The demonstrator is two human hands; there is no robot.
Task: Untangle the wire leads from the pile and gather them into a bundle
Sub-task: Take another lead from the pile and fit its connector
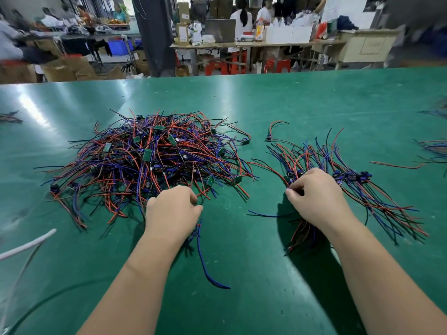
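Observation:
A big tangled pile of red, blue and black wire leads (150, 160) with small green boards lies on the green table (242, 274), left of centre. At the pile's near edge my left hand (171, 211) has its fingers curled round a lead, whose blue wire (205, 264) trails toward me. On the right, my right hand (316, 197) grips a gathered bundle of leads (377, 201). The bundle fans out beyond the hand, and its wire ends stick out under my wrist.
A single lead (272, 134) lies between pile and bundle. More wire groups (433, 148) sit at the right edge, another (9, 117) at the far left. A white cable (26, 245) crosses the near left. Workbenches and people fill the background.

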